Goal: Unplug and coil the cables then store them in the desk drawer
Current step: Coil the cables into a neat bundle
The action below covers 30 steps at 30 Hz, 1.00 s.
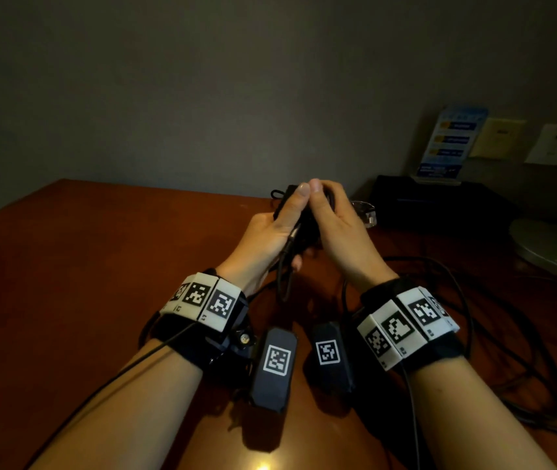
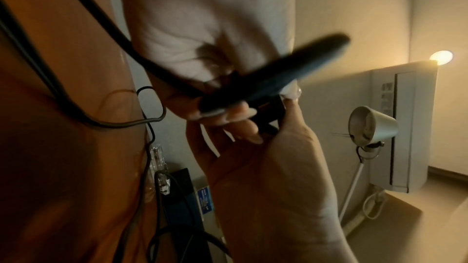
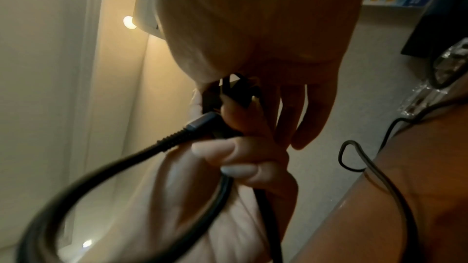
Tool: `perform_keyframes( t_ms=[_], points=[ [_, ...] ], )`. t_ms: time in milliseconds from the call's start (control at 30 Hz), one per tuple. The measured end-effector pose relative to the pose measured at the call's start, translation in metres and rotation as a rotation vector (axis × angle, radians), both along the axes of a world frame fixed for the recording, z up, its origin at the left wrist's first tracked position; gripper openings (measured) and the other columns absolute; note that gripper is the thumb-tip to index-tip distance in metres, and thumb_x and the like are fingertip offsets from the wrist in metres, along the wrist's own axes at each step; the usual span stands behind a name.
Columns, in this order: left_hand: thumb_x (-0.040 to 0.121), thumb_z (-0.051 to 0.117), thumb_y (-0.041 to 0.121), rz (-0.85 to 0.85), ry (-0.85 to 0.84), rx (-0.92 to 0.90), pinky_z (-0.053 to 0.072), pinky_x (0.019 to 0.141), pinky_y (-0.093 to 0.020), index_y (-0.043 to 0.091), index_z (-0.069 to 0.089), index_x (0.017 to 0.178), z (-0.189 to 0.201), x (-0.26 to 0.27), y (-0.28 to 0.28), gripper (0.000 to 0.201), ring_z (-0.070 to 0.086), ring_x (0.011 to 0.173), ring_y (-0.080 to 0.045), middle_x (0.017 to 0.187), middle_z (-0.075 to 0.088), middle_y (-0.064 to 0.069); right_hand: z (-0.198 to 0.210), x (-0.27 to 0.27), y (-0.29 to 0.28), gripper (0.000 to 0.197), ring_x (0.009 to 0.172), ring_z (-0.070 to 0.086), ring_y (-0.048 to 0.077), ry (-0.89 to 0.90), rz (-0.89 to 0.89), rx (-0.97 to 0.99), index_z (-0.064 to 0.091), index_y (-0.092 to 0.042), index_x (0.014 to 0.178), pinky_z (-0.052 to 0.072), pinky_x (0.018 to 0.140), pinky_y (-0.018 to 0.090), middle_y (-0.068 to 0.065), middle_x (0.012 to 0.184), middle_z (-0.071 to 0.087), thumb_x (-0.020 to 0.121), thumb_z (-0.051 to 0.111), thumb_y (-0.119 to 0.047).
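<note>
Head view shows the brown desk (image 1: 100, 266), loose cables (image 1: 453, 283) trailing at right. Above it, left hand (image 1: 270, 235) and right hand (image 1: 338, 228) both curl around a black cable bundle (image 1: 307, 228) held between the palms. It looks light, limp and springy; best pinched across the loops near the plug (image 3: 200, 123).

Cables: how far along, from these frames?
Done: one black cable is gathered into a bundle, its plug end free. In hand: left hand and right hand both grip that bundle above the desk. Left: loose cables still sprawl on the desk; no drawer is in view, so nothing looks stored.
</note>
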<state>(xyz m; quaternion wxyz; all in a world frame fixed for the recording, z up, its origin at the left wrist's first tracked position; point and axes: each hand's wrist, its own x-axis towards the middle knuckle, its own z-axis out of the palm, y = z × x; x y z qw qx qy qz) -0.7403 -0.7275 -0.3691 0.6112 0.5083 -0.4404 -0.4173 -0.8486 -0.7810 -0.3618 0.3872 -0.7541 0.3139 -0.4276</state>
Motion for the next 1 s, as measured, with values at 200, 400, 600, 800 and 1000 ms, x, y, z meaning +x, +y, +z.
perform_keyframes(
  t_ms=[200, 400, 600, 800, 1000],
  points=[
    [0.073, 0.038, 0.081, -0.095, -0.009, 0.083, 0.04, 0.039, -0.024, 0.004, 0.067, 0.105, 0.003, 0.0, -0.001, 0.088, 0.051, 0.044, -0.019, 0.059, 0.061, -0.011, -0.001, 0.003, 0.0, 0.032, 0.073, 0.066, 0.018, -0.149, -0.034, 0.085, 0.057, -0.018, 0.104, 0.052, 0.061, 0.036, 0.004, 0.092, 0.067, 0.089, 0.061, -0.046],
    [0.077, 0.076, 0.019, -0.392, 0.11, 0.127, 0.057, 0.061, -0.028, 0.002, 0.062, 0.112, 0.007, 0.003, 0.009, 0.041, 0.068, 0.068, -0.022, 0.092, 0.07, -0.016, 0.0, -0.001, -0.009, 0.016, 0.081, 0.061, 0.009, -0.155, -0.145, 0.003, 0.05, -0.021, 0.109, 0.052, 0.077, 0.033, -0.007, 0.088, 0.06, 0.096, 0.054, -0.029],
    [0.066, 0.076, 0.003, -0.397, 0.038, 0.194, 0.06, 0.059, -0.036, -0.012, 0.054, 0.113, 0.011, 0.005, 0.013, 0.054, 0.069, 0.056, -0.025, 0.071, 0.069, -0.02, 0.0, -0.006, -0.011, 0.025, 0.079, 0.057, 0.0, -0.014, -0.181, -0.123, 0.052, -0.016, 0.116, 0.044, 0.071, 0.016, -0.013, 0.086, 0.057, 0.097, 0.053, -0.032],
    [0.082, 0.071, 0.001, -0.27, -0.122, 0.152, 0.045, 0.038, -0.021, 0.001, 0.062, 0.079, 0.009, 0.005, 0.011, 0.009, 0.048, 0.033, -0.007, 0.054, 0.063, -0.009, 0.002, -0.005, -0.013, 0.022, 0.095, 0.063, 0.014, -0.069, -0.174, -0.063, 0.057, -0.019, 0.111, 0.051, 0.089, 0.039, -0.007, 0.096, 0.064, 0.096, 0.055, -0.035],
    [0.093, 0.063, 0.018, 0.012, 0.03, -0.017, 0.024, 0.033, -0.015, 0.009, 0.056, 0.079, 0.005, 0.007, 0.001, 0.019, 0.031, 0.031, -0.006, 0.043, 0.042, 0.002, -0.005, -0.005, -0.02, 0.032, 0.091, 0.068, 0.015, -0.088, -0.089, 0.112, 0.057, -0.023, 0.105, 0.053, 0.09, 0.044, -0.002, 0.095, 0.069, 0.1, 0.039, -0.049]
  ],
)
